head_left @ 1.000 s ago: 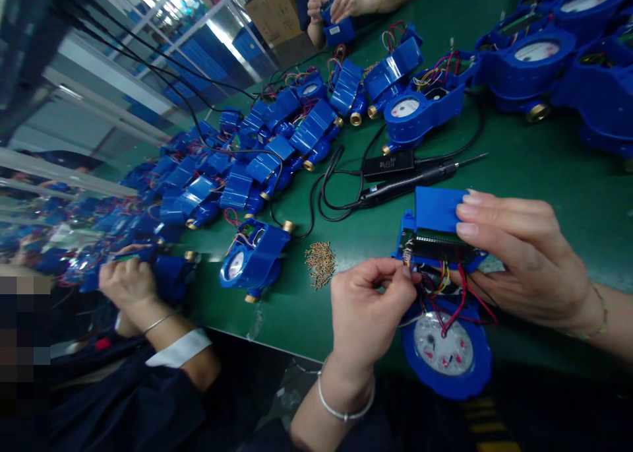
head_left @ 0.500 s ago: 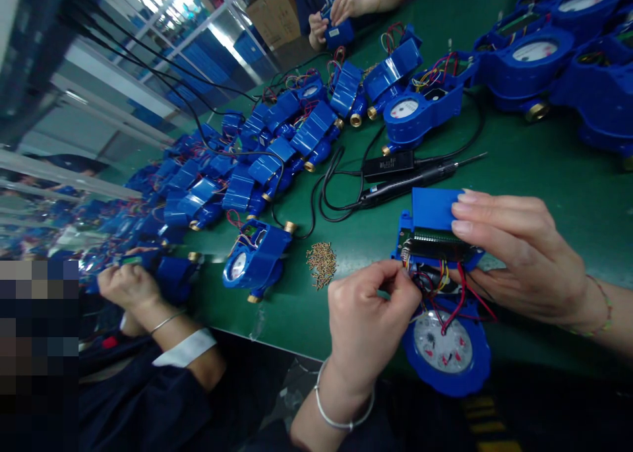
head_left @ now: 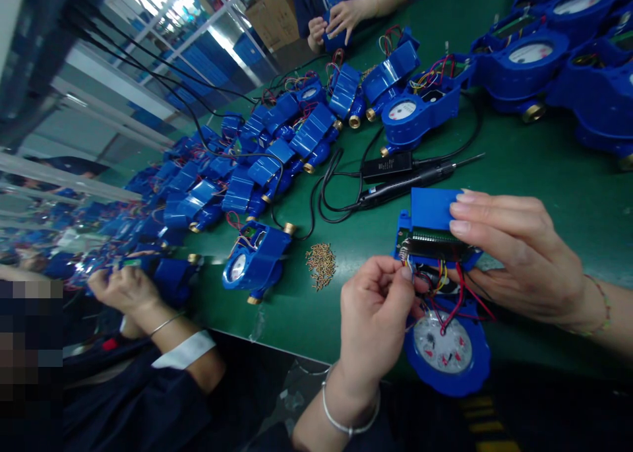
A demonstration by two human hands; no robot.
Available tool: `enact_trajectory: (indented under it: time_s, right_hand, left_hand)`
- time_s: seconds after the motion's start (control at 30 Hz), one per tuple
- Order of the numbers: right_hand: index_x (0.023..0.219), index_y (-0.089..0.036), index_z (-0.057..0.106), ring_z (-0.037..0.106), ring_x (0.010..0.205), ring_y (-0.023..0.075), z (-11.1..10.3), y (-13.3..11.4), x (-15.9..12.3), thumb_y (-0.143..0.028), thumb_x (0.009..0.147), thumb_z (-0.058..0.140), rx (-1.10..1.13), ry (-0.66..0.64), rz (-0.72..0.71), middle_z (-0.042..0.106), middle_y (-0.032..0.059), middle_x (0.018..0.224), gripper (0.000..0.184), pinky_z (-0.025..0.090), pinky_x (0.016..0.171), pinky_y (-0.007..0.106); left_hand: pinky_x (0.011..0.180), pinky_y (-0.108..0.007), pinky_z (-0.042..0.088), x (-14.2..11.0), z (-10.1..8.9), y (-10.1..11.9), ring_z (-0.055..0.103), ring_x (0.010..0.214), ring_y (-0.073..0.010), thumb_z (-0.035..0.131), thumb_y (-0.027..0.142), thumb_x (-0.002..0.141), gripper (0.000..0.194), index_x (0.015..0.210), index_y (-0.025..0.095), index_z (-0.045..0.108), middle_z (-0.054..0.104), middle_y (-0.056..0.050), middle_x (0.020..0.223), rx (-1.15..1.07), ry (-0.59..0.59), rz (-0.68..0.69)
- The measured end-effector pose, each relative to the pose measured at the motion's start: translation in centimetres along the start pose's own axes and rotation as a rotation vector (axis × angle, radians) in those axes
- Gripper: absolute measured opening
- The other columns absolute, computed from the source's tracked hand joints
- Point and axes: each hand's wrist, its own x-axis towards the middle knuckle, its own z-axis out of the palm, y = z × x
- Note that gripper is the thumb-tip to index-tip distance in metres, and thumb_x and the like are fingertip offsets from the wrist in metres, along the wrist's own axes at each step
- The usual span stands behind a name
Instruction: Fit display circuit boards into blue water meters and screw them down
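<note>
A blue water meter (head_left: 448, 353) with a white dial lies at the near edge of the green table (head_left: 544, 168). Its blue electronics cover (head_left: 432, 224) with a dark display is tipped up, joined to the body by red, yellow and black wires (head_left: 445, 290). My right hand (head_left: 519, 257) grips that cover, fingers over its top and thumb below. My left hand (head_left: 373, 310) is pinched on the wires at the cover's left corner.
A pile of small brass screws (head_left: 320, 265) and another blue meter (head_left: 254, 260) lie to the left. A black electric screwdriver (head_left: 413, 178) with cables lies behind. Rows of blue meters (head_left: 277, 142) fill the table. A co-worker's hands (head_left: 126, 290) work at left, another's hands (head_left: 333, 16) opposite.
My left hand has shifted slightly up and right along the wires. The right hand and cover stay almost still. The co-workers' hands have moved a little.
</note>
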Motion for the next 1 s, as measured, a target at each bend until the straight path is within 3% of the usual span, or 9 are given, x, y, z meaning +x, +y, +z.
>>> enact_trajectory:
  time_s: [0.13,0.27,0.47,0.67,0.83,1.0]
  right_hand:
    - [0.115,-0.008,0.058,0.052,0.122,0.0269,0.0,0.0,-0.2,-0.010,0.087,0.061,0.018,-0.007,0.007,0.058,0.0139,0.120,0.028,0.048,0.105,0.042]
    - [0.120,-0.011,0.056,0.050,0.125,0.0266,-0.1,-0.1,-0.2,-0.008,0.082,0.067,0.045,-0.021,0.023,0.057,0.0118,0.122,0.039,0.046,0.107,0.043]
    - [0.114,-0.007,0.057,0.051,0.123,0.0254,-0.1,-0.2,0.1,-0.010,0.090,0.055,0.058,-0.005,0.033,0.058,0.0142,0.117,0.024,0.046,0.104,0.039]
    - [0.114,-0.006,0.057,0.051,0.122,0.0249,-0.1,-0.2,0.1,-0.006,0.087,0.056,0.055,-0.016,0.035,0.057,0.0143,0.117,0.027,0.046,0.104,0.039]
    - [0.119,-0.008,0.055,0.050,0.123,0.0246,-0.2,-0.2,0.0,-0.008,0.087,0.059,0.057,-0.017,0.035,0.057,0.0137,0.118,0.033,0.046,0.105,0.038]
    - [0.130,-0.010,0.050,0.050,0.124,0.0253,-0.1,-0.1,-0.2,-0.009,0.086,0.061,0.059,-0.009,0.036,0.057,0.0133,0.118,0.046,0.046,0.105,0.039]
  left_hand:
    - [0.038,-0.014,0.032,-0.2,0.2,-0.5,0.041,0.037,-0.0039,0.054,0.030,0.091,0.015,0.082,0.019,0.051,0.055,0.007,0.050,-0.053,-0.021,0.012]
    - [0.039,-0.014,0.030,0.0,0.1,-1.0,0.037,0.040,-0.0040,0.055,0.029,0.090,0.016,0.078,0.018,0.052,0.044,0.009,0.048,-0.013,-0.003,0.098]
    - [0.041,-0.016,0.031,0.2,-0.2,-1.9,0.038,0.043,-0.0045,0.055,0.032,0.091,0.019,0.078,0.017,0.057,0.046,0.008,0.050,0.111,0.034,0.257]
    - [0.040,-0.015,0.029,0.2,-0.2,-2.2,0.036,0.042,-0.0037,0.059,0.032,0.089,0.018,0.079,0.016,0.062,0.045,0.008,0.049,0.083,0.039,0.314]
    - [0.039,-0.015,0.026,0.5,-0.2,-2.3,0.033,0.042,-0.0028,0.064,0.030,0.085,0.015,0.079,0.016,0.066,0.044,0.008,0.049,-0.021,0.026,0.314]
    - [0.038,-0.014,0.026,0.7,-0.4,-3.0,0.033,0.041,-0.0026,0.066,0.032,0.084,0.015,0.079,0.018,0.068,0.042,0.008,0.048,-0.096,0.001,0.222]
